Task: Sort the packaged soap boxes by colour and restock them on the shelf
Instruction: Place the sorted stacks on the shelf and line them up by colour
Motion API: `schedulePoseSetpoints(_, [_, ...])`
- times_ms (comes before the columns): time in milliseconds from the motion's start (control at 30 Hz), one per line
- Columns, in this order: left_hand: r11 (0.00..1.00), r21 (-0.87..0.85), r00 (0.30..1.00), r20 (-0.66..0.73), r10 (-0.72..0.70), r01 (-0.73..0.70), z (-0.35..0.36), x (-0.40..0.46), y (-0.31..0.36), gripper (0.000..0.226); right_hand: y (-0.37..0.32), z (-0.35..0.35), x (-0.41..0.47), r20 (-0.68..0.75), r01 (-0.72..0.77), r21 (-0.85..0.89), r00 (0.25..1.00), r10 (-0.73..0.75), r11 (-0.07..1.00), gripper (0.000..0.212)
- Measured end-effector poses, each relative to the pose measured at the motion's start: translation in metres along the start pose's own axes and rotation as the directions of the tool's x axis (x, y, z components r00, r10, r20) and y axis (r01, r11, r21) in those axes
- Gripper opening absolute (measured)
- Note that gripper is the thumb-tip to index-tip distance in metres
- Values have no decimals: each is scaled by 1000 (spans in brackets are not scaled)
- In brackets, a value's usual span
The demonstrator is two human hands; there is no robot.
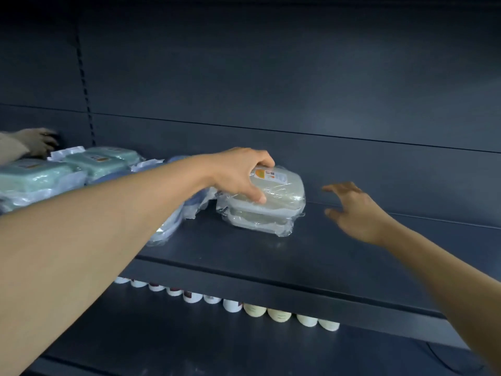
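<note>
Fingers (267, 161) of my left hand (238, 173) curl over the top grey soap box (273, 192) at centre frame, thumb on its near edge, gripping it. That box sits on a second grey soap box (257, 221), and the pair rests on the shelf (244, 256). My right hand (352, 210), right of centre, hovers apart from the stack with spread fingers, holding nothing.

Handling, as I judge it: each box is a stiff, light plastic shell under loose clear wrap. The film is slick and wrinkled, so it may slide against the shell. I would hold across the lid, fingers at the far edge and thumb at the near edge, not by the loose film ends.

Just left of the stack, partly behind my forearm, lie blue-grey wrapped boxes (173, 223). Green soap boxes (92, 164) occupy the left of the frame. Another person's hand (40, 142) shows at upper left. White bottles (233, 305) line the lower shelf level.
</note>
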State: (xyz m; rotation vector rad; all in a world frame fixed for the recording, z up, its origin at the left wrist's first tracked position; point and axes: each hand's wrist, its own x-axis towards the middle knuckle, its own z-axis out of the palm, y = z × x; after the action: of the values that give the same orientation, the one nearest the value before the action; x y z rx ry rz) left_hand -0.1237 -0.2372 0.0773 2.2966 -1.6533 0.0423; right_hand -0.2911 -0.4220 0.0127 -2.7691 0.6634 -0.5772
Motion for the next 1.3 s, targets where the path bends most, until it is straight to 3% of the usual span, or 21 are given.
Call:
schedulePoseSetpoints(233, [997, 60, 992, 118, -50, 43, 28, 38, -27, 71, 11, 4, -11, 34, -49, -1, 998, 49, 999, 56])
schedulePoseSetpoints(433, [971, 238, 992, -126, -5, 35, 45, 7, -20, 67, -10, 6, -30, 12, -71, -3, 997, 71, 997, 58])
schedulePoseSetpoints(567, [982, 187, 969, -243, 34, 12, 41, -36, -11, 58, -43, 7, -53, -22, -68, -7, 997, 68, 998, 59])
schedulePoseSetpoints(667, [992, 121, 968, -246, 56, -26, 36, -74, -8, 54, -75, 10, -77, -36, -71, -8, 997, 71, 997, 59])
schedulePoseSetpoints(1000, [1000, -28, 997, 73, 11, -9, 59, -215, -61, 42, -193, 81, -160, -21, -76, -22, 997, 75, 997, 44])
schedulePoseSetpoints(1167, [998, -55, 954, 299, -13, 31, 101, -273, -106, 45, -228, 150, -195, 128, -127, 39, 984, 121, 991, 45])
schedulePoseSetpoints(1300, [990, -85, 912, 405, -65, 109, 145, -308, -142, 45, -241, 211, -213, 261, -152, 60, 956, 131, 987, 48])
